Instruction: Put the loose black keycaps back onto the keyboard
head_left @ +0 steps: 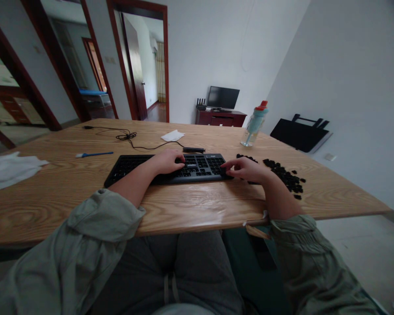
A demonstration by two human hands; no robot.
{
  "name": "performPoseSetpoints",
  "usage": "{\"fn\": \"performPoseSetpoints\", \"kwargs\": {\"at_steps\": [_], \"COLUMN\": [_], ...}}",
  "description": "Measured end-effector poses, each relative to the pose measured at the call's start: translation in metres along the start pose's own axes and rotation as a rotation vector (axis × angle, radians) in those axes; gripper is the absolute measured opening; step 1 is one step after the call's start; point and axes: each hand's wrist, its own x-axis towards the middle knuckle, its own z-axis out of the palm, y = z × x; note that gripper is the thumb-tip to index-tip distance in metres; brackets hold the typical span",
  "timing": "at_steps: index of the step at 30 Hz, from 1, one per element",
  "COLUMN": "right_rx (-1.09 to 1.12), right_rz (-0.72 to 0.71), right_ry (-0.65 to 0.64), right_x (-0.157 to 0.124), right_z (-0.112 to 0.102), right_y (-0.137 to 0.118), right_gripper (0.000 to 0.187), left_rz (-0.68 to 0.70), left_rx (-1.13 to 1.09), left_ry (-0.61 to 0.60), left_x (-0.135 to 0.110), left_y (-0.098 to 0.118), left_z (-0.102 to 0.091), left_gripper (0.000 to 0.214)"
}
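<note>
A black keyboard (197,176) lies across the table near its front edge, with some keys in place and darker patches among them. My left hand (167,162) rests over its middle, thumb and forefinger apart on the keys. At the keyboard's right end is my right hand (244,169), its thumb and fingers drawn together at the number pad; whatever is between the fingertips is too small and dark to make out. A heap of loose black keycaps (280,173) is spread just right of this hand, and more keycaps (246,157) lie behind it.
Behind the keyboard are a small black bar (193,150), a coiled cable (126,135) and a folded tissue (173,135). A blue brush (94,154) and white tissue (13,168) lie left. A water bottle (254,124) stands at back right. The wooden table (190,210) ends close to my lap.
</note>
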Motion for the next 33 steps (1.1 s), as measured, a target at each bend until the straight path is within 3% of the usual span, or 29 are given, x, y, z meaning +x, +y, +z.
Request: {"fn": "performPoseSetpoints", "kwargs": {"at_steps": [10,14,18,22,25,27,30,33], "right_rx": [0.009,0.100,0.188,0.016,-0.095,-0.157,-0.229,-0.270], "right_rz": [-0.020,-0.037,-0.060,0.042,0.046,0.079,0.139,0.100], "right_ry": [0.028,0.170,0.367,0.431,0.363,0.271,0.127,0.024], "right_x": [0.003,0.006,0.002,-0.015,-0.039,-0.058,-0.079,-0.083], "right_z": [0.005,0.002,-0.018,-0.052,-0.069,-0.070,-0.054,-0.029], "right_y": [0.000,0.016,0.031,0.043,0.051,0.053,0.047,0.035], "right_gripper": [0.041,0.041,0.043,0.041,0.039,0.045,0.054,0.051], "left_rz": [-0.007,-0.022,-0.028,-0.026,-0.034,-0.038,-0.035,-0.023], "left_rx": [-0.003,-0.011,-0.014,-0.018,-0.022,-0.020,-0.014,-0.014], "left_ry": [0.003,-0.005,-0.013,-0.017,-0.020,-0.028,-0.033,-0.026], "left_x": [-0.001,-0.001,-0.002,-0.001,0.001,0.002,0.002,0.002], "left_y": [0.003,0.005,0.006,0.006,0.004,0.003,0.002,0.001], "left_z": [-0.002,-0.004,-0.006,-0.005,-0.003,-0.002,-0.001,-0.001], "left_gripper": [0.030,0.030,0.030,0.032,0.033,0.034,0.035,0.035]}}
